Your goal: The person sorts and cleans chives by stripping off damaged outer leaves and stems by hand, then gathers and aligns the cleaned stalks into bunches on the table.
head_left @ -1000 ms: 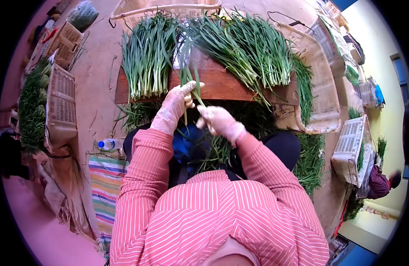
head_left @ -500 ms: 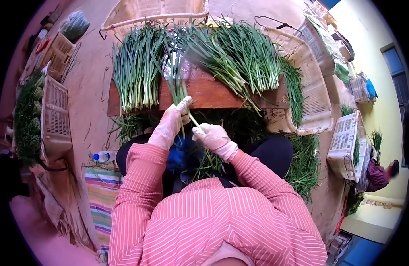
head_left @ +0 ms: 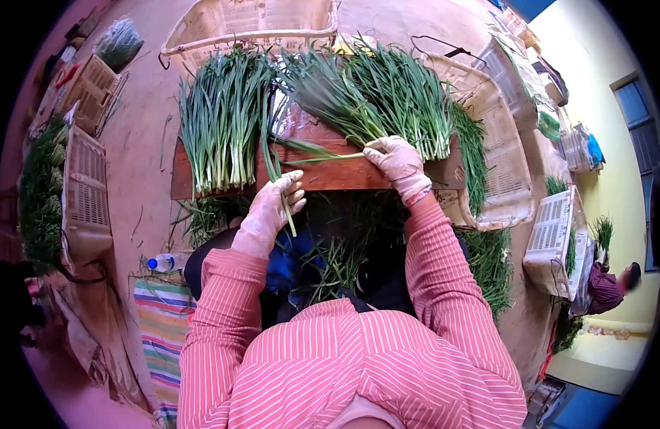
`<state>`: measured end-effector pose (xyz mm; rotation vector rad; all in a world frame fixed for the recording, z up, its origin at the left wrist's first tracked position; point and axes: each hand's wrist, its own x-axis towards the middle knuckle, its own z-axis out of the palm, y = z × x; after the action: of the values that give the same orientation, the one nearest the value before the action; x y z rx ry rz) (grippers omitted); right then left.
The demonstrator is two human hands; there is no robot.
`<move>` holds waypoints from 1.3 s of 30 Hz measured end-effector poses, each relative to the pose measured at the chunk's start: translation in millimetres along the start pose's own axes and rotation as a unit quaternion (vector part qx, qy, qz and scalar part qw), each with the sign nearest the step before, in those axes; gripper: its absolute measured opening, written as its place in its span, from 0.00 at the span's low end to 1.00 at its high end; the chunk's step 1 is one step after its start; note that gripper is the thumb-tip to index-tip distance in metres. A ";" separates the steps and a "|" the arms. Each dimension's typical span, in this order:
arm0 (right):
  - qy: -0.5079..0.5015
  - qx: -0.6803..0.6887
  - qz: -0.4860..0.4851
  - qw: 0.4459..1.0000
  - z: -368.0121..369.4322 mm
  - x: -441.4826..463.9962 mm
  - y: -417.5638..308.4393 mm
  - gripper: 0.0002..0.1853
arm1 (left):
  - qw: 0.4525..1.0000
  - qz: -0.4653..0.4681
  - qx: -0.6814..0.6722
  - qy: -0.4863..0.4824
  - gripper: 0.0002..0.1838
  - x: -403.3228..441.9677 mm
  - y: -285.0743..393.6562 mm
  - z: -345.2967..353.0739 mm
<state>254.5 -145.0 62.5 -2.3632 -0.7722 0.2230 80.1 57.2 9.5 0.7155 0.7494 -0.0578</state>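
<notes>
Gloved, my left hand (head_left: 270,212) holds a few green stalks (head_left: 268,157) at the near edge of the wooden board (head_left: 337,174); their pale ends hang below the fingers. My right hand (head_left: 398,163), also gloved, pinches the pale end of another stalk (head_left: 323,154), whose leaves stretch left across the board. A thick row of leafy greens (head_left: 226,129) lies on the board's left part. On its right part are two more heaps, one slanted (head_left: 337,104) and one beside it (head_left: 415,107). My right hand is just in front of the slanted heap's lower ends.
Behind the board stands a plastic basket (head_left: 251,25); another (head_left: 508,164) is at its right. More crates (head_left: 87,193) with greens stand far left and right (head_left: 551,243). A bottle (head_left: 162,263) and striped cloth (head_left: 158,329) lie at left. A person (head_left: 607,287) is at far right.
My right hand has moved away from my left hand, up and to the right, drawing one stalk with it. My left hand has moved slightly down and its fingers have loosened a little.
</notes>
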 end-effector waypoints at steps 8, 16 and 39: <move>-0.102 -0.186 0.008 0.977 22.9 -28.1 -27.1 0.24 | 1.000 -0.001 -0.004 0.024 0.17 2.9 -15.7 3.7; -0.051 -0.384 -0.155 0.909 70.2 -38.4 -16.5 0.17 | 0.977 0.175 0.091 0.079 0.14 -4.5 -16.5 11.3; 0.008 -0.428 -0.181 0.886 140.8 -38.8 -28.5 0.18 | 0.987 0.154 0.041 -0.022 0.12 -10.2 8.8 5.6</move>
<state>161.9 -76.5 -31.6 -2.9196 -1.5180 -0.3818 78.5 58.5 23.9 0.9000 0.5888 0.1768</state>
